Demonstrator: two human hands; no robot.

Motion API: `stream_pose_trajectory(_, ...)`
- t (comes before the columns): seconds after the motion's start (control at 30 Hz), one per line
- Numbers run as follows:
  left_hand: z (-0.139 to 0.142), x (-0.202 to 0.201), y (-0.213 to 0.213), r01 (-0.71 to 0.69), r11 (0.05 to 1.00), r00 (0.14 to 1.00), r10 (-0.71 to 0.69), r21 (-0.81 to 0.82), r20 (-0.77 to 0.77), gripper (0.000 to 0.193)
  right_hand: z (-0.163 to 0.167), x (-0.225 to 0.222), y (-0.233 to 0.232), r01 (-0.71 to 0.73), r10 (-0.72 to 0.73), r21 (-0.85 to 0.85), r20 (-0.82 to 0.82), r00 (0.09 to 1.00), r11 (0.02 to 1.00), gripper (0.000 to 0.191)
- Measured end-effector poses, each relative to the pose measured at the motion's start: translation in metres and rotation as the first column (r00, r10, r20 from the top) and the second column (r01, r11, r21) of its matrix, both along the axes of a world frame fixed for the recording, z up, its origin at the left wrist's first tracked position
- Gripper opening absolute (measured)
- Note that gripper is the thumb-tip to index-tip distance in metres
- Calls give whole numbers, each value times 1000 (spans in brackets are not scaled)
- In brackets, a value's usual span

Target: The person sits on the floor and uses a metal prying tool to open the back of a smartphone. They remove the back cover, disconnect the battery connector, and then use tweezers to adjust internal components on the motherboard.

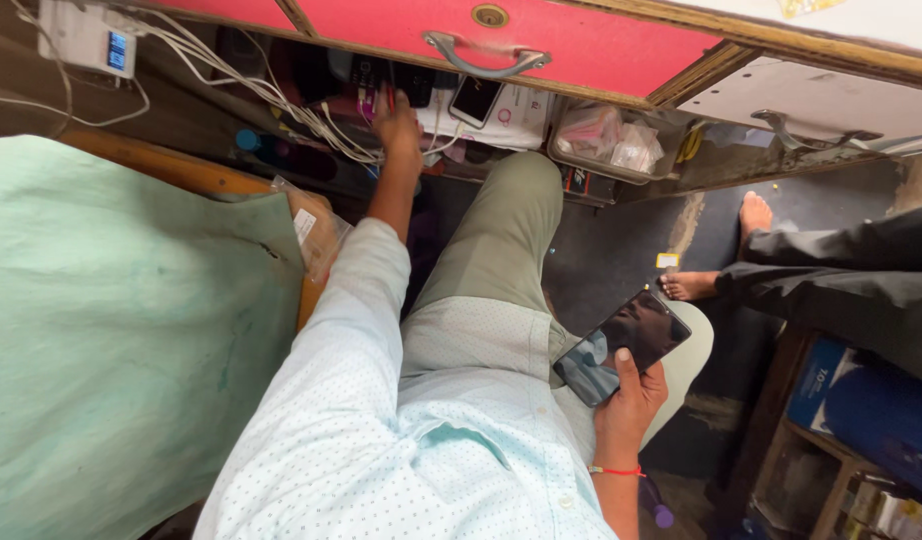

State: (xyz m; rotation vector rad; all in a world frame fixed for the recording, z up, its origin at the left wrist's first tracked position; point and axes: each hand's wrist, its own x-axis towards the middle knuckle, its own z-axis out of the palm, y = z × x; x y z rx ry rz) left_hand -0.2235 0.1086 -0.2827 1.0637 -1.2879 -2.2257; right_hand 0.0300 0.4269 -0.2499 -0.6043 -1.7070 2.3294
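Under the red drawer front (581, 45), left hand (396, 120) reaches deep into the open shelf among white cables (281, 105), fingers curled on something unclear, while right hand (631, 400) grips a dark phone (636, 340) screen-up beside the thigh, thumb across its edge.

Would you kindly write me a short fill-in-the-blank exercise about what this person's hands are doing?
1. The right hand holds a dark ____ with a glossy screen.
2. The left hand reaches into an open shelf under the red ____ front.
3. White ____ run from the charger block toward the left hand.
4. A red ____ circles the right wrist.

Missing words: phone; drawer; cables; thread.
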Motion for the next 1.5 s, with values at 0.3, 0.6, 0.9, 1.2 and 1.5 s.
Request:
stream_pose_trajectory(0.3,-8,-41,-24,-44,806,999,16,-591,-51,51,-13,-10,5,-13,12,43,27,1000,999,16)
stream_pose_trajectory(0.6,-9,-60,-41,155,709,971,18,-688,237,49,-17,-19,3,17,-19,45,60,998,999,18)
stream_pose_trajectory(0.9,4,-69,-47,-112,952,993,97,284,67,45,-21,-21,1,14,-18,63,60,998,998,19)
stream_pose_trajectory(1.2,3,-93,-49,-186,845,872,377,501,-313,49,-25,-18,4,5,-9,61,51,999,998,20)
stream_pose_trajectory(1.5,-12,-55,7,-117,940,829,271,321,-490,30,-29,-13,10,-24,24,13,22,999,1000,18)
